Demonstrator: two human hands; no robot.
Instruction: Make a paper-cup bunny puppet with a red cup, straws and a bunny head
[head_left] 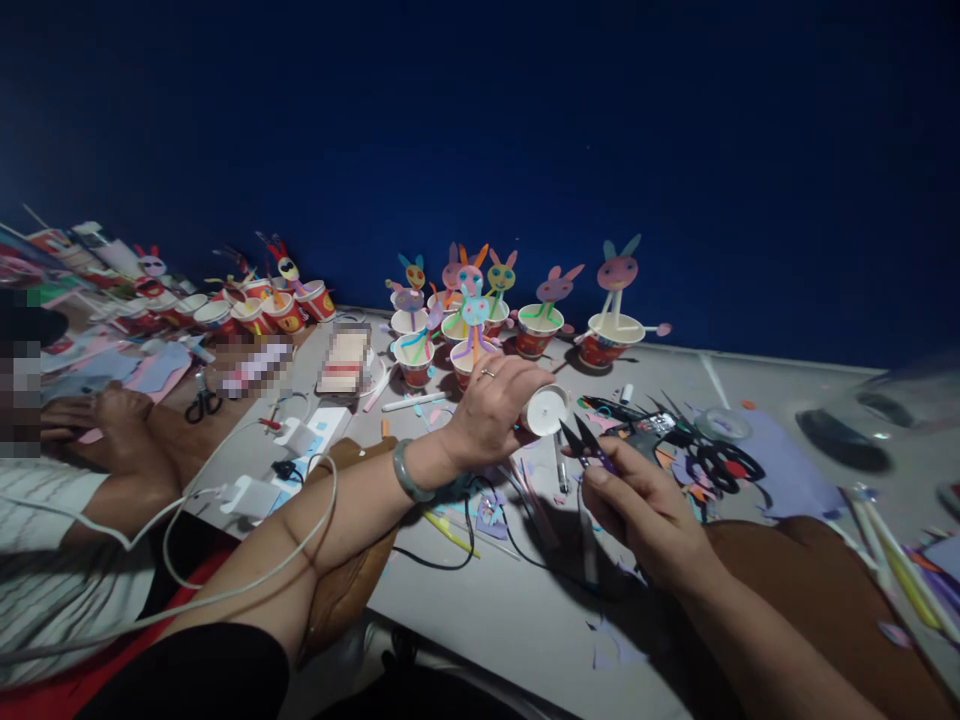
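Note:
My left hand (504, 412), with a ring and a bracelet, is closed around a paper cup (546, 411). The cup lies on its side with its white round end turned toward my right hand, and a small spot shows near the middle of that end. In my right hand (646, 508) is a pair of scissors (587, 441), its two dark pointed blades apart. Their tips are close to the cup; whether they touch it I cannot tell. Behind the cup stand several red cups with paper rabbit figures (611, 340) in them.
Black scissors (726, 466), a tape roll (721, 425) and purple paper (799, 470) lie to the right. A white power strip (319, 440) and cables are at left, one crossing my left arm. Farther left, a co-worker's hands (112, 410) rest near paper and more cups (281, 313).

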